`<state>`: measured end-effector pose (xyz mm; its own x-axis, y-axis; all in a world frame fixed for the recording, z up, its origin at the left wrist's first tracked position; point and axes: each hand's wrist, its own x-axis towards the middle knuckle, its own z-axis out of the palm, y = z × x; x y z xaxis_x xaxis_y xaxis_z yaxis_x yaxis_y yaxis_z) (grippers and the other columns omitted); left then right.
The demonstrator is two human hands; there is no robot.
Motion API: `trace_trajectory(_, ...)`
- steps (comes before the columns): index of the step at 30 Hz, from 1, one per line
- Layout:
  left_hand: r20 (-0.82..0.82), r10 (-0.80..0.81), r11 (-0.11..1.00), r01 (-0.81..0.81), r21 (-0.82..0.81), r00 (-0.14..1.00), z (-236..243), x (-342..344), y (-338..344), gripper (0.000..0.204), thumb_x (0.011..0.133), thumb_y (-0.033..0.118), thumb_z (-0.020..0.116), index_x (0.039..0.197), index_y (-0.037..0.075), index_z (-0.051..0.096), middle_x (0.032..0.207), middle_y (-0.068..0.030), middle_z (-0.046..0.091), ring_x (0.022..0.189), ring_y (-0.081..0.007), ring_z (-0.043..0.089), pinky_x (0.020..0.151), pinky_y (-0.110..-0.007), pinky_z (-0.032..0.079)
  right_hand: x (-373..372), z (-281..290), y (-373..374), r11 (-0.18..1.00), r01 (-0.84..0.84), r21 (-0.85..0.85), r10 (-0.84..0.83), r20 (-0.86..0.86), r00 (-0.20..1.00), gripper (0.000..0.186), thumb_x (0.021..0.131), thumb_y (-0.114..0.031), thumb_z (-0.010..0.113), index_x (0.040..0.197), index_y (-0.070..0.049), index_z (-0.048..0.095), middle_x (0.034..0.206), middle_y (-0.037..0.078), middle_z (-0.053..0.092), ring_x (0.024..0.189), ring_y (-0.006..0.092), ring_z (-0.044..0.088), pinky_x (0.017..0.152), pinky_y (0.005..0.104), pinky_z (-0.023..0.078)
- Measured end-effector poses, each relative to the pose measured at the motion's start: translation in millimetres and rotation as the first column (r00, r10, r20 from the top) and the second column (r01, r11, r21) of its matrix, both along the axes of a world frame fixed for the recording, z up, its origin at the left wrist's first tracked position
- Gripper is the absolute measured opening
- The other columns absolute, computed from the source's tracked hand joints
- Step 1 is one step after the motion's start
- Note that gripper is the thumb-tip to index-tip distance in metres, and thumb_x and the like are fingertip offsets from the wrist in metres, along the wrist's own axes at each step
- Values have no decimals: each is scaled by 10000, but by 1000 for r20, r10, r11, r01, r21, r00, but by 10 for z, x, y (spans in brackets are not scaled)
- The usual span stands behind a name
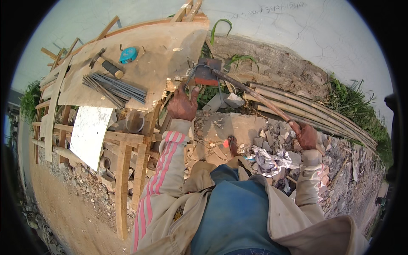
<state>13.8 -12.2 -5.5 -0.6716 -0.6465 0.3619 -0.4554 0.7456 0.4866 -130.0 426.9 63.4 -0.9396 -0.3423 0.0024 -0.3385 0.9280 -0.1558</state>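
My right hand (304, 135) is wrapped around the lower end of a long rusty metal bar (255, 94). The bar slants up left to a dark, red-brown block (204, 77) at the worktable's right end. Against that block lies a thin grey steel rod (191, 76), bent into an angled shape. My left hand (182, 104) is closed at the rod's near end, its thumb pointing up; the exact grip is partly hidden. On the plywood tabletop (157, 46) lie a bundle of cut steel rods (117, 88), a hammer (109, 66) and a blue tape measure (128, 55).
Bamboo poles (293, 104) lie along the wall base on the right. Broken rubble (272, 138) and a crumpled silvery sheet (272, 161) cover the ground near my foot (232, 145). A white panel (91, 131) leans against the wooden table frame (122, 187) at left.
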Motion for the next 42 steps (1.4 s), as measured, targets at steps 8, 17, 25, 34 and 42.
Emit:
trace_trajectory(8, 352, -152, 988, 128, 90, 924, 355, 77, 107, 1293, 705, 944, 520, 1493, -66, 344, 1355, -315, 521, 1203, -478, 590, 938, -523, 532, 1236, 44, -370, 966, 245, 87, -244, -19, 970, 803, 923, -779, 428, 806, -31, 694, 741, 261, 663, 782, 479, 670, 694, 555, 509)
trace_trajectory(17, 546, -181, 975, 76, 210, 818, 490, -93, 95, 1483, 607, 949, 611, 1552, -97, 150, 1484, -328, 386, 1301, -469, 527, 1035, -509, 484, 818, -3, 161, 970, -137, -199, 186, 255, 949, 687, 976, -679, 469, 940, -11, 625, 658, 225, 615, 633, 455, 616, 619, 535, 498)
trace_trajectory(25, 611, -181, 972, 45, 231, 771, 498, -211, 39, 1479, 629, 891, 665, 1554, -117, 103, 1557, -305, 319, 1378, -432, 466, 1080, -473, 463, 838, 120, 373, 974, -40, -222, 144, 475, 868, 691, 990, -644, 489, 1029, 17, 688, 717, 202, 643, 730, 392, 648, 729, 491, 493)
trace_trajectory(34, 623, -272, 958, 143, 250, 733, 424, -321, -177, 1480, 630, 895, 666, 1560, -108, 101, 1555, -306, 354, 1386, -415, 469, 1094, -471, 454, 1457, 75, 56, 991, 102, -88, -91, 124, 988, 675, 960, -659, 505, 871, -21, 706, 750, 254, 665, 777, 459, 669, 701, 559, 501)
trace_trajectory(42, 541, -334, 940, 228, 254, 772, 354, -319, -392, 1432, 604, 838, 749, 1485, -173, 247, 1372, -329, 560, 1283, -408, 577, 1068, -422, 464, 2089, -113, -278, 970, 238, -51, -235, 63, 970, 684, 948, -686, 490, 873, -37, 695, 780, 235, 684, 800, 455, 677, 695, 563, 511)
